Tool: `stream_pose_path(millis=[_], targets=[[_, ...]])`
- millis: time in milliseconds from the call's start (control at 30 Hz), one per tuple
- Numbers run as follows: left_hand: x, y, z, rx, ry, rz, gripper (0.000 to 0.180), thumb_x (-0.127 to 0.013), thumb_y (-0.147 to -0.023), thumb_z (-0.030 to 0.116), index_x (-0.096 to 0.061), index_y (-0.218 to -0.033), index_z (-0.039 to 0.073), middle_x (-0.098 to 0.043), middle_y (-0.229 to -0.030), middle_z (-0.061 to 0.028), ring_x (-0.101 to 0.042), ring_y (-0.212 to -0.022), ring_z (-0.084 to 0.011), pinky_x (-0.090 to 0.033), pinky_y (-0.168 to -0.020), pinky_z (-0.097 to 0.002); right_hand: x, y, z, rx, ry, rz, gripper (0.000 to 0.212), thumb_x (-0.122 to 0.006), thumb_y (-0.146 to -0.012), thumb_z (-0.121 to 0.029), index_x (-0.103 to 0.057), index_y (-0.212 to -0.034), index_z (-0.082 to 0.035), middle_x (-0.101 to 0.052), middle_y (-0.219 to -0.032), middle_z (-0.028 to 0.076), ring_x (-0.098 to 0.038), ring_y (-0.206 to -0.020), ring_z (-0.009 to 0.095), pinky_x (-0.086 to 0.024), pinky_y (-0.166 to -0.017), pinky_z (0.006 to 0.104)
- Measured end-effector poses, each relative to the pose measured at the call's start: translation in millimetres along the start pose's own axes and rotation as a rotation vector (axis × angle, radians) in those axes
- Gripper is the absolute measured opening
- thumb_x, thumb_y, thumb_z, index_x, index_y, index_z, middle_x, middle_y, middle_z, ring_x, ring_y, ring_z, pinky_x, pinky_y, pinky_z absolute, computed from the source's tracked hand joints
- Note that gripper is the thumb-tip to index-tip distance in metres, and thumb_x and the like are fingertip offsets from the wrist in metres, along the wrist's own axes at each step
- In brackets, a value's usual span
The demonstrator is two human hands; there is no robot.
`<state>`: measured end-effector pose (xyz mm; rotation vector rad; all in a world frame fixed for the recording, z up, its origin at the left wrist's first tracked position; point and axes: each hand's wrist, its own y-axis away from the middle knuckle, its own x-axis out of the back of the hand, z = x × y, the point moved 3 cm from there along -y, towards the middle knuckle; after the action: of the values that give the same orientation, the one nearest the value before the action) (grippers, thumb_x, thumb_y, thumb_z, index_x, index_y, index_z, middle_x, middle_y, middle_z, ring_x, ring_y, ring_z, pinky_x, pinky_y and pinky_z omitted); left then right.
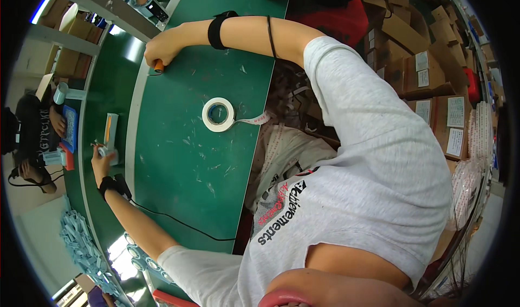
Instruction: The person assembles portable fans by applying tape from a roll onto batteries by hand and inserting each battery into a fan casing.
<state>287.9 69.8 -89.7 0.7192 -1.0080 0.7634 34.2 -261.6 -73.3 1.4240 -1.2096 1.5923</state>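
My right hand [163,47], at the far end of the green work mat [179,160], is closed around an orange-handled tool [158,66]. Its tip is too small to make out. Across the bench, my left hand [102,162] pinches a small pale grey part [103,151], mostly covered by the fingers. Right beside that hand lies a narrow white tray [111,124] with an orange strip in it. A roll of white tape [218,114] lies flat on the mat between my arms, its printed loose end reaching the edge.
A black cable [179,224] runs from my left wristband over the mat. Pale blue parts [84,244] are heaped beyond the bench. A co-worker's hand [57,124] is by a blue tray [70,128]. Cardboard boxes [390,71] stand on the right. A grey post [111,8] rises at upper left.
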Motion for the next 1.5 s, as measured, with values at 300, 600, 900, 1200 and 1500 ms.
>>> stream_pose_path(millis=[300, 600, 900, 1200, 1500], targets=[[-98.2, 163.2, 252.0, -1.063, 0.019, -0.094, 0.053, -0.067, -0.075, 0.019, -0.046, -0.121, 0.002, -0.046, -0.120, -0.0188, -0.042, -0.112, -0.0353, -0.034, -0.095, -0.0385, 58.1, 114.5, -83.5, -0.647, -1.853, -0.010, 0.024, -0.060, -0.080, -0.018, -0.061, -0.095, 0.000, -0.058, -0.075, 0.005, -0.053, -0.060, 0.013, -0.043, -0.052, 0.0257], [-129.3, 206.8, 306.9, -0.862, 0.026, -0.152, 0.028, -0.056, -0.074, 0.002, -0.055, -0.102, 0.001, -0.056, -0.091, -0.0146, -0.054, -0.080, -0.0309, -0.045, -0.075, -0.0366, 66.6, 190.7, -114.5, -0.666, -1.033, 0.519, 0.024, -0.059, -0.081, -0.024, -0.060, -0.081, 0.001, -0.050, -0.057, 0.004, -0.045, -0.047, 0.009, -0.036, -0.043, 0.0247], [-94.0, 212.1, 257.9, -0.637, 0.665, 0.087, 0.018, -0.049, -0.079, -0.002, -0.053, -0.097, -0.002, -0.057, -0.080, -0.0042, -0.053, -0.069, -0.0106, -0.044, -0.060, -0.0231, 13.3, 188.8, -166.7, -0.946, -1.668, 0.622, 0.021, -0.064, -0.079, -0.019, -0.060, -0.068, -0.001, -0.049, -0.051, 0.000, -0.036, -0.037, 0.005, -0.028, -0.036, 0.0237], [-63.5, 180.3, 176.8, -0.485, 1.259, 0.231, 0.021, -0.048, -0.084, 0.000, -0.052, -0.104, -0.002, -0.056, -0.087, -0.0062, -0.055, -0.076, -0.0127, -0.047, -0.063, -0.0222, 6.9, 178.5, -213.6, -0.476, -1.362, 0.853, 0.016, -0.073, -0.071, -0.011, -0.061, -0.073, 0.000, -0.057, -0.059, 0.000, -0.040, -0.043, 0.004, -0.031, -0.037, 0.0229], [-63.8, 230.2, 234.2, -0.759, 0.561, 0.475, 0.015, -0.042, -0.086, 0.000, -0.052, -0.096, 0.000, -0.054, -0.085, -0.0066, -0.052, -0.072, -0.0118, -0.044, -0.059, -0.0222, 34.5, 112.3, -219.6, -0.718, -1.723, 0.779, 0.020, -0.075, -0.068, -0.010, -0.057, -0.067, 0.000, -0.059, -0.063, 0.001, -0.043, -0.044, 0.004, -0.030, -0.035, 0.0203]])
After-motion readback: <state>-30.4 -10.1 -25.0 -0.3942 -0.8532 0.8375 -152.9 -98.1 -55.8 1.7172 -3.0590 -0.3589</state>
